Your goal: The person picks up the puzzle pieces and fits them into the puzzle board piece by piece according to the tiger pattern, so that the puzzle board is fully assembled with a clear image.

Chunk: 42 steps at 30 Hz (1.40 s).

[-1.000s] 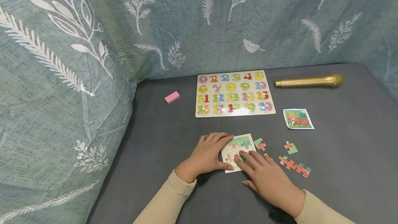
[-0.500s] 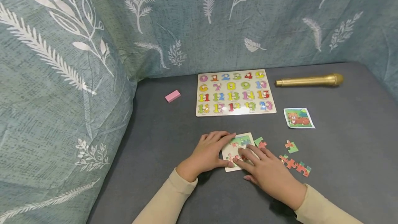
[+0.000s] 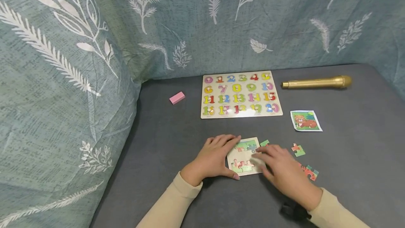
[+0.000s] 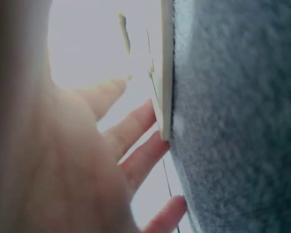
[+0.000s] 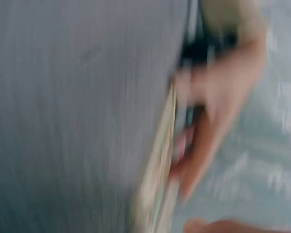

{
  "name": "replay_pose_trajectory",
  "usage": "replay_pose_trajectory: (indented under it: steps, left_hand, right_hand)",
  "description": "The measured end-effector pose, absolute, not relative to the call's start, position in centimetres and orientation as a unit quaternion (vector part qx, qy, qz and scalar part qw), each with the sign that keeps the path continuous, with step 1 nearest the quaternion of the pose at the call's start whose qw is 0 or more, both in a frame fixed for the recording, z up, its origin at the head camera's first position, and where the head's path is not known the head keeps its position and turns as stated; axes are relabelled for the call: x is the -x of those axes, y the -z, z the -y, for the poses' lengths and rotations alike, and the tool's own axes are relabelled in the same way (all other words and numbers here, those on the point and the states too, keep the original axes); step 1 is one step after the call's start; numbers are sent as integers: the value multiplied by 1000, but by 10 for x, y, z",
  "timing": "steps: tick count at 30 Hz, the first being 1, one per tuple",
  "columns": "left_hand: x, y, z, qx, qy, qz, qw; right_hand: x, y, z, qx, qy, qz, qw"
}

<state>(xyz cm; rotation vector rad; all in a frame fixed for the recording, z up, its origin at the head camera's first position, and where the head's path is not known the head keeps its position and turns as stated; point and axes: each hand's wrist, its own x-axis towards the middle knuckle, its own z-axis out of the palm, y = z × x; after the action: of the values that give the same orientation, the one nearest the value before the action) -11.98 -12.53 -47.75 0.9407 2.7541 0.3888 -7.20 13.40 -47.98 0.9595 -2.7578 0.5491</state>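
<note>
A small square jigsaw board [image 3: 241, 155] lies on the dark cloth, with joined pieces along its top and bottom rows and bare wood between. My left hand [image 3: 213, 158] rests along its left side, index fingertip at the upper left corner and thumb at the lower edge. Its spread fingers [image 4: 138, 121] meet the board's edge in the left wrist view. Over the board's right side is my right hand [image 3: 283, 171], fingers loosely bent, with nothing seen in them. Close by are loose jigsaw pieces [image 3: 298, 149], some partly hidden behind the right hand.
A number peg board [image 3: 240, 93] lies behind the jigsaw, with a gold microphone [image 3: 316, 82] to its right. A tiger picture card [image 3: 306, 120] sits at the right, and a pink block [image 3: 177, 97] at the left. Patterned cloth [image 3: 190, 17] hangs behind.
My right hand has drawn back to the right, off the lower row of pieces, uncovering them. The left thumb has shifted down to the board's lower edge.
</note>
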Motion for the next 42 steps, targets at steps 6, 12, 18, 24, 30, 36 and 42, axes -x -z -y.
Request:
replay_pose_trajectory:
  steps: [6, 12, 18, 24, 30, 36, 42]
  left_hand:
    - [125, 477, 130, -305, -158, -934, 96]
    - [126, 477, 134, -293, -172, -936, 88]
    - [130, 479, 136, -281, -167, -941, 87]
    - [129, 479, 137, -279, -161, -942, 93]
    - [129, 477, 135, -283, -162, -940, 95]
    - [130, 477, 134, -283, -157, -941, 94]
    - [129, 478, 133, -282, -156, -942, 92]
  right_hand:
    - [108, 481, -153, -246, -228, 939, 74]
    - [116, 474, -154, -192, -337, 921, 29]
    - [115, 458, -139, -113, -447, 887, -6]
    - [107, 460, -121, -104, -478, 870, -66]
    - [105, 470, -118, -113, -480, 867, -68]
    - [104, 479, -112, -129, -431, 893, -29]
    - [99, 484, -109, -178, -356, 917, 29]
